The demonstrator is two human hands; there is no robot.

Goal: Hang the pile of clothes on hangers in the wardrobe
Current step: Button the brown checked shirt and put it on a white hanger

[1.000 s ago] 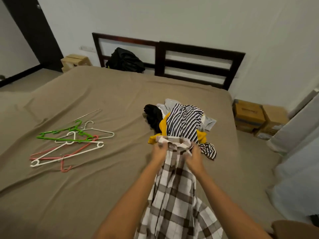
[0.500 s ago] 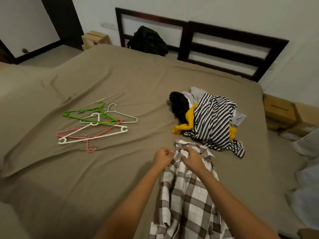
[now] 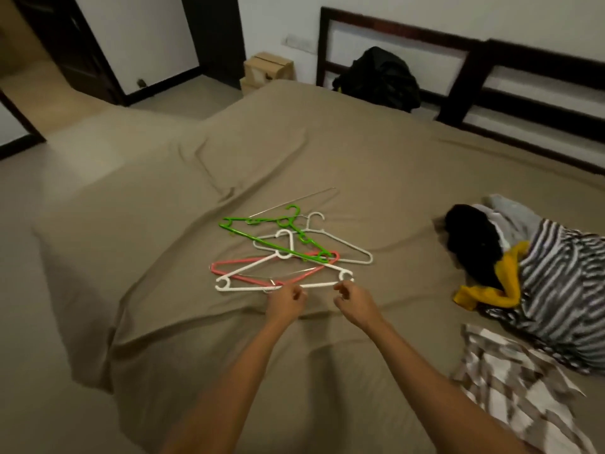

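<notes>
Now at the hanger stage. Both hands reach over the bed [image 3: 157, 231] to the heap of hangers near its middle. The left hand [image 3: 286, 301] and right hand [image 3: 355, 301] sit side by side, fingers curled inward, at the bottom bar of the nearest white hanger [image 3: 319, 284]. Motion blur hides the fingertips, so I cannot tell whether either hand has pinched the bar or only hovers at it. The white hanger lies across a pink hanger [image 3: 229, 263]. A green hanger [image 3: 284, 221] and a pale hanger [image 3: 368, 259] lie beyond it, and a thin wire [image 3: 294, 202] lies behind those. Hooks and arms overlap. Judgement: these are light, stiff plastic, easily snagged, so lifting one by the bar could drag its neighbours along. Taking it at the neck below the hook, or at both shoulder ends, and sliding it toward the near edge first should free it cleanly. The plaid shirt [image 3: 510, 381] lies flat by the near right corner of the bed, held by no one. It looks soft and limp and would need holding at the collar or shoulders while the hanger arms go in. The remaining pile [image 3: 563, 283], striped, yellow and black cloth, sits along the right edge, toward the headboard [image 3: 523, 70]. A black bag [image 3: 379, 77] rests at the head end. No garment is on a hanger yet, and no wardrobe can be made out.
</notes>
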